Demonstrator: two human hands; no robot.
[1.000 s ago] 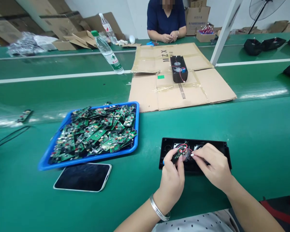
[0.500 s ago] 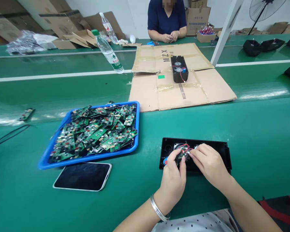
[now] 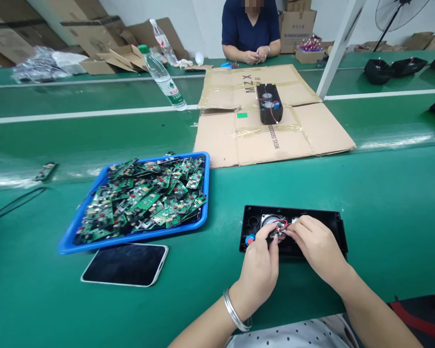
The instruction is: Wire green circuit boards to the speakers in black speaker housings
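Observation:
A black plastic speaker housing (image 3: 326, 231) lies on the green table in front of me, with round speakers inside. Above it my left hand (image 3: 260, 256) pinches a small circuit board (image 3: 274, 234) between thumb and fingers. My right hand (image 3: 313, 241) is closed beside the board, its fingertips pinching the end of a red wire (image 3: 285, 223); the exact grip is partly hidden. Left of my fingers, a blue-and-red round part (image 3: 250, 239) sits in the housing. One speaker (image 3: 270, 219) shows behind my left fingertips.
A blue tray (image 3: 207, 188) heaped with circuit boards stands left, a phone (image 3: 125, 265) before it. Flattened cardboard (image 3: 221, 140) holds another speaker housing (image 3: 270, 113). Behind are a water bottle (image 3: 166, 84), a white post (image 3: 339, 48) and a seated person (image 3: 251, 34).
Both hands stay over the housing. The board and red wire have shifted slightly to the right between my fingers, and more of the speaker and the blue-and-red part shows.

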